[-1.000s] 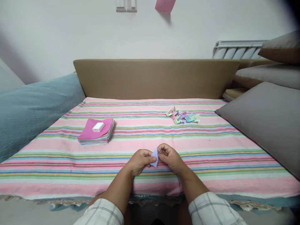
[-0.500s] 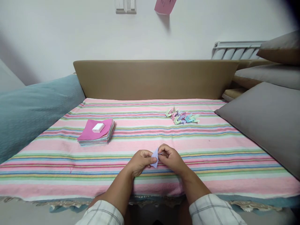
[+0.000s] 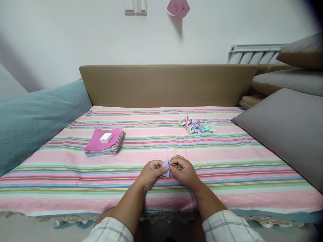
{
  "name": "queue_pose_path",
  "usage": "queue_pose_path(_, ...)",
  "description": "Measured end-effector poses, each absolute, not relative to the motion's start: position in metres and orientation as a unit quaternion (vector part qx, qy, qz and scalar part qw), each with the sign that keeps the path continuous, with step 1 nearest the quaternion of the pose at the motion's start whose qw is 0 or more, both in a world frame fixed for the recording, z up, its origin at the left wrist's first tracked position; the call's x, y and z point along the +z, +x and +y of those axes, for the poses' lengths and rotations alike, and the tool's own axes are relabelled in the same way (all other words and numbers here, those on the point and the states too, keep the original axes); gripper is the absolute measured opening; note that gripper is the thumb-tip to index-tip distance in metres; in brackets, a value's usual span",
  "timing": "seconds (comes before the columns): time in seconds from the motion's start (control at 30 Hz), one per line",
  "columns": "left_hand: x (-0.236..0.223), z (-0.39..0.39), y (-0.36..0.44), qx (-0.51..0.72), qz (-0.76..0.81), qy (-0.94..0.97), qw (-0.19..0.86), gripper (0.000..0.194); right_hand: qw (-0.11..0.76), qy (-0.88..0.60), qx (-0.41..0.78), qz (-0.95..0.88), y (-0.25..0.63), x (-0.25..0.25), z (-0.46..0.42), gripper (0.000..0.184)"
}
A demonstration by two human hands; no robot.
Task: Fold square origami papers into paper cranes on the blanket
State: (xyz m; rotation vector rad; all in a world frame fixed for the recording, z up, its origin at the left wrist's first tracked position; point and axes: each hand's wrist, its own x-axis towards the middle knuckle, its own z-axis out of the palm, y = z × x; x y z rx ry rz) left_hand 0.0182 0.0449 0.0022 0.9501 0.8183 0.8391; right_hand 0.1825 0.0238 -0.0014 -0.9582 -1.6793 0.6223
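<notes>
Folded lavender paper (image 3: 166, 164): sits slightly higher in view than before; upper point now shifts left, the earlier rightward lean gone. Left hand (image 3: 151, 173): thumb slightly higher, along with the paper. Right hand (image 3: 185, 170): fingertips closer in to the paper's right edge than half a second ago. Pink note (image 3: 178, 8): reaches lower in view, showing more dark writing; shadow (image 3: 178, 27) beneath now longer.

Your paper (image 3: 166, 163) is lavender; your sleeves (image 3: 111, 230) are white with a dark check. The cloth (image 3: 63, 195) before you is striped pink, green, blue, yellow and white, the top sheet (image 3: 95, 143) at left magenta.
</notes>
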Motion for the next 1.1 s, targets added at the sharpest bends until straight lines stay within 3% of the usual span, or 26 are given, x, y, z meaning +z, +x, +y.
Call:
queue_pose_path(0.27, 0.005, 0.043, 0.023, 0.408, 0.343, 0.427, 0.731, 0.036, 0.536, -0.406, 0.23, -0.703, 0.181, -0.006, 0.024, 0.01)
queue_pose_path(0.8, -0.006, 0.045, 0.023, 0.453, 0.365, 0.413, 0.7, 0.035, 0.554, -0.449, 0.317, -0.625, 0.173, -0.012, 0.023, 0.013)
queue_pose_path(1.1, -0.005, 0.045, 0.023, 0.467, 0.346, 0.387, 0.716, 0.032, 0.542, -0.449, 0.266, -0.659, 0.173, -0.015, 0.023, 0.015)
